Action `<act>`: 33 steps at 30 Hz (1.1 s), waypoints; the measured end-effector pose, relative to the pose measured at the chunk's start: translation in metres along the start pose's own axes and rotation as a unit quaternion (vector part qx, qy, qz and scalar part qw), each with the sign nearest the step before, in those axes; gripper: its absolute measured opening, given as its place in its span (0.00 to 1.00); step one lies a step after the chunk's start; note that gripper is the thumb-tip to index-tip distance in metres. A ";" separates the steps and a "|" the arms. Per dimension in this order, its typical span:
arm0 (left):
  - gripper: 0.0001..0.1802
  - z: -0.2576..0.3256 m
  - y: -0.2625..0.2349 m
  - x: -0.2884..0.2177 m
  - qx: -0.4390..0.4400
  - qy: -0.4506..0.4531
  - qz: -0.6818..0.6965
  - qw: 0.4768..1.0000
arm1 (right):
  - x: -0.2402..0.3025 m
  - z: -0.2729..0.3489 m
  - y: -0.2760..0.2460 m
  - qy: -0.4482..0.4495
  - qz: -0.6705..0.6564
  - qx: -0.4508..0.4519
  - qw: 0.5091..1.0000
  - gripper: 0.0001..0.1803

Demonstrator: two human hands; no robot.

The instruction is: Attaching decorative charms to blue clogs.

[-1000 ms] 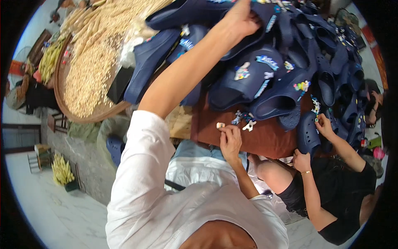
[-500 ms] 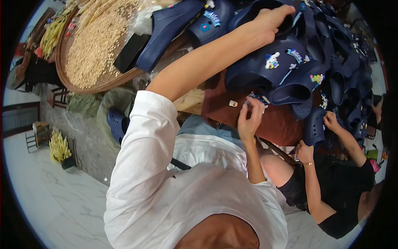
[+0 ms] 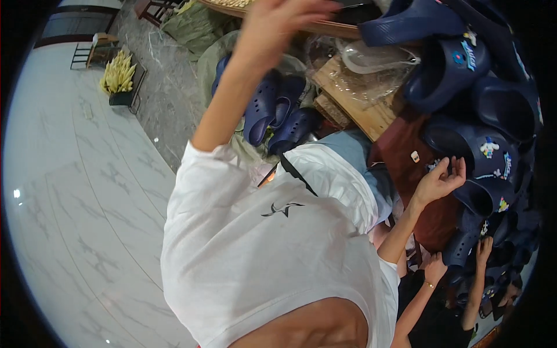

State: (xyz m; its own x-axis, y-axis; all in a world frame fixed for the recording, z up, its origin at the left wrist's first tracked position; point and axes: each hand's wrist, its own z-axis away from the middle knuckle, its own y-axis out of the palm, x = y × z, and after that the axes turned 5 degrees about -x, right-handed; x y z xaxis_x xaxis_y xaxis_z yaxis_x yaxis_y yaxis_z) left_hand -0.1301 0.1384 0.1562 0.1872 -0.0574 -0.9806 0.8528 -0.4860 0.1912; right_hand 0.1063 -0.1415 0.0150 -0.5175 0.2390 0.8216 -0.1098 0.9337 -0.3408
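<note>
My left hand [image 3: 278, 29] is raised beside the rim of a round tray [image 3: 333, 28]; its fingers look stretched out, blurred by motion, with nothing visible in them. Below it, several plain navy clogs [image 3: 261, 107] lie in a greenish sack [image 3: 206, 64]. My right hand [image 3: 441, 182] hovers over a brown-red surface [image 3: 400, 151], fingers loosely curled and apart, holding nothing I can see. Small colourful charms [image 3: 433, 165] show partly behind its fingertips, and one small orange-and-white charm [image 3: 415, 156] lies to their left. Just beyond sits a navy clog with charms [image 3: 478, 151].
A heap of navy clogs [image 3: 447, 72] fills the right side. A wooden board [image 3: 360, 110] with clear plastic [image 3: 377, 58] lies between sack and heap. At lower right, another person's hands [image 3: 435, 269] touch a navy clog [image 3: 461, 246]. A potted plant [image 3: 119, 75] stands at left.
My view has swung left. My left hand has left the clog heap and moved left, over near the sack. The right hand stays near the small charms, its fingers now looser.
</note>
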 end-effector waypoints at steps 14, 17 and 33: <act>0.20 0.187 -0.193 0.365 -0.597 -0.257 0.141 0.747 | -0.010 0.079 0.063 -0.073 0.087 0.173 0.978 0.10; 0.24 0.190 -0.197 0.409 -0.600 -0.361 0.203 0.684 | -0.007 0.082 0.063 -0.072 0.106 0.146 0.981 0.10; 0.18 0.182 -0.298 0.395 -0.434 -0.382 0.384 0.720 | -0.017 0.075 0.048 -0.054 0.047 0.157 0.985 0.09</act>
State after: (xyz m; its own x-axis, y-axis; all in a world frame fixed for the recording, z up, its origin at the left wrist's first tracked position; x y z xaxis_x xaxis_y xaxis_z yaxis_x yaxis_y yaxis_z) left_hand -0.3992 0.1018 -0.2961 0.7259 -0.6427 -0.2451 0.6864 0.6539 0.3182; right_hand 0.0461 -0.1211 -0.0501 -0.6232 0.2745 0.7323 -0.3063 0.7759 -0.5515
